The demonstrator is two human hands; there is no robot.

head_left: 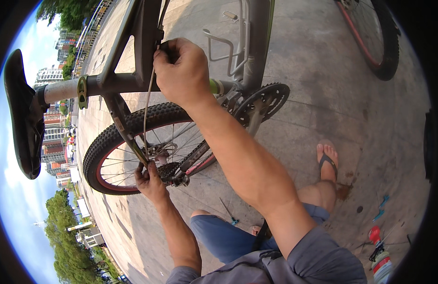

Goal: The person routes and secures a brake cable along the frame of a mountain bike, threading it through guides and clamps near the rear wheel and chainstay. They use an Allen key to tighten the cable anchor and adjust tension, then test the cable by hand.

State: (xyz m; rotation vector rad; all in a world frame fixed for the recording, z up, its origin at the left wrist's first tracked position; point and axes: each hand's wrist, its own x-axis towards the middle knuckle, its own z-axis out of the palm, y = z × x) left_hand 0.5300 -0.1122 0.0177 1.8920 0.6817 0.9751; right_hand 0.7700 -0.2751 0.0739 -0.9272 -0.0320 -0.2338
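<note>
A mountain bike stands in front of me, its dark frame (118,83) at the upper left. A thin pale cable (148,102) runs from the frame tube down toward the rear axle. My right hand (183,71) is closed in a pinch on the cable's upper part, beside the frame. Lower down, my left hand (151,182) has thumb and fingers pressed together by the cable's lower end, next to the seat stay (126,128); exactly what they grip is hidden. Close to that hand are the cassette (167,171) and the rear wheel's knobby tyre (96,154).
The black saddle (21,113) juts out left. Below the frame is the chainring (264,106); a bottle cage (230,52) sits above it. Another wheel (384,47) is at upper right. On the pavement lie a blue-handled tool (234,221), blue pieces (381,208) and a red-topped item (374,234).
</note>
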